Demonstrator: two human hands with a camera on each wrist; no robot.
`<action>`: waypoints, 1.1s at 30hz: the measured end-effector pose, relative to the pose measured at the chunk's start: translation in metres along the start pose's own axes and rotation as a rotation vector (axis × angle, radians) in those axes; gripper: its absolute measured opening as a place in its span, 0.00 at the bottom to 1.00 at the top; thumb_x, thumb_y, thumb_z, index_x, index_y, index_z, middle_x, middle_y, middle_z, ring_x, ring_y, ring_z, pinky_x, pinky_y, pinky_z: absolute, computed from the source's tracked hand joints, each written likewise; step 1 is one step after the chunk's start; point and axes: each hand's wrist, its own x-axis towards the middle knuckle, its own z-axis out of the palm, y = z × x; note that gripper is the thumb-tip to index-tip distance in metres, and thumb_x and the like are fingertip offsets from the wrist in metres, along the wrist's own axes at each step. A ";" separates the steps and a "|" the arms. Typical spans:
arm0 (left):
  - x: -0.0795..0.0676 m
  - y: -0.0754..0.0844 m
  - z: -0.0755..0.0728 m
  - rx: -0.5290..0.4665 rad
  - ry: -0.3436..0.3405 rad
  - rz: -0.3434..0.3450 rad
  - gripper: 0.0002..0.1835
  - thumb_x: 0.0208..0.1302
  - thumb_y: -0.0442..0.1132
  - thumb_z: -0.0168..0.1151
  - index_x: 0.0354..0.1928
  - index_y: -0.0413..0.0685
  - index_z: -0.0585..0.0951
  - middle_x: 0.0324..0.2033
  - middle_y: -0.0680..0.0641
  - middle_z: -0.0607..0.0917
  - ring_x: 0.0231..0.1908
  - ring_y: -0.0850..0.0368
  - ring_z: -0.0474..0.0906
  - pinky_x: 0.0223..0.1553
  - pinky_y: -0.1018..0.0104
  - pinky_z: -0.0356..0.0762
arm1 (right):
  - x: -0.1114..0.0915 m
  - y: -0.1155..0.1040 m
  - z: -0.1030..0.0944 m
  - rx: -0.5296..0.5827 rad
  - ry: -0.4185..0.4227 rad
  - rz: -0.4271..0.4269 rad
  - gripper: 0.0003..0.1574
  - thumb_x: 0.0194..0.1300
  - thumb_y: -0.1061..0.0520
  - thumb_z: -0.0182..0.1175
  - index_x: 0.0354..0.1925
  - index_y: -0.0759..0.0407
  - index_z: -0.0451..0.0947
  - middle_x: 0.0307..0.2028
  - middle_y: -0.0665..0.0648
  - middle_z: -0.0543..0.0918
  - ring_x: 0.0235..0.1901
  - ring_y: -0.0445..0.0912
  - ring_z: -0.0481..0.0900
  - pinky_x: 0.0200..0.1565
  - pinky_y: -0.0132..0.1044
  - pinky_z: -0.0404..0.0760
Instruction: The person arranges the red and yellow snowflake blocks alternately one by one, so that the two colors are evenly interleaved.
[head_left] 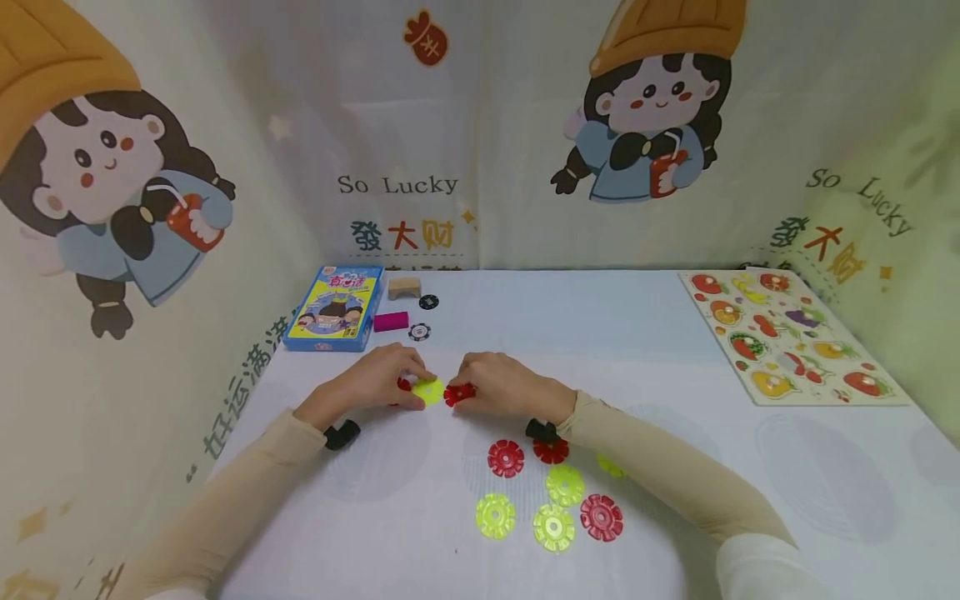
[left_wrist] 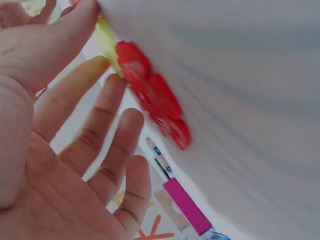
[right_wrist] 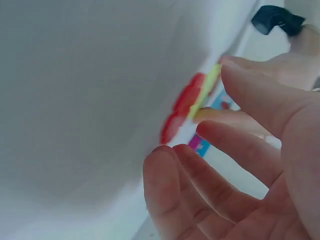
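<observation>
Above the white table, my left hand pinches a yellow-green notched plastic disc between thumb and fingers. Red notched discs adjoin it at the fingertips in the left wrist view; whether they are all joined I cannot tell. My right hand pinches another red notched disc close to the yellow-green one's edge. The right wrist view shows the yellow-green disc edge-on beside red discs, partly hidden by fingers. Loose discs lie nearer me, among them a red disc and a yellow-green disc.
A blue-yellow box stands at the back left. Next to it are a wooden block, a magenta block and two poker chips. A fruit puzzle board lies at the right. Printed curtains enclose the table.
</observation>
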 end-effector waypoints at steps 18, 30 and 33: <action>0.024 0.033 0.015 0.104 -0.003 0.129 0.25 0.51 0.57 0.69 0.54 0.68 0.81 0.48 0.59 0.80 0.52 0.61 0.71 0.54 0.57 0.69 | -0.113 -0.064 0.027 -0.184 -0.079 -0.292 0.24 0.54 0.38 0.66 0.47 0.43 0.79 0.42 0.43 0.74 0.42 0.34 0.70 0.41 0.19 0.72; 0.022 0.037 0.013 0.084 -0.001 0.116 0.25 0.51 0.55 0.70 0.53 0.66 0.81 0.47 0.58 0.81 0.52 0.60 0.71 0.53 0.58 0.68 | -0.110 -0.068 0.022 -0.131 -0.133 -0.191 0.20 0.53 0.39 0.66 0.43 0.44 0.80 0.36 0.42 0.75 0.34 0.32 0.70 0.37 0.22 0.72; 0.021 0.037 0.013 0.093 -0.003 0.110 0.25 0.51 0.56 0.70 0.54 0.67 0.81 0.47 0.58 0.80 0.52 0.60 0.71 0.54 0.59 0.68 | -0.109 -0.069 0.023 -0.134 -0.121 -0.212 0.16 0.51 0.40 0.66 0.38 0.42 0.81 0.33 0.41 0.74 0.30 0.32 0.68 0.33 0.22 0.69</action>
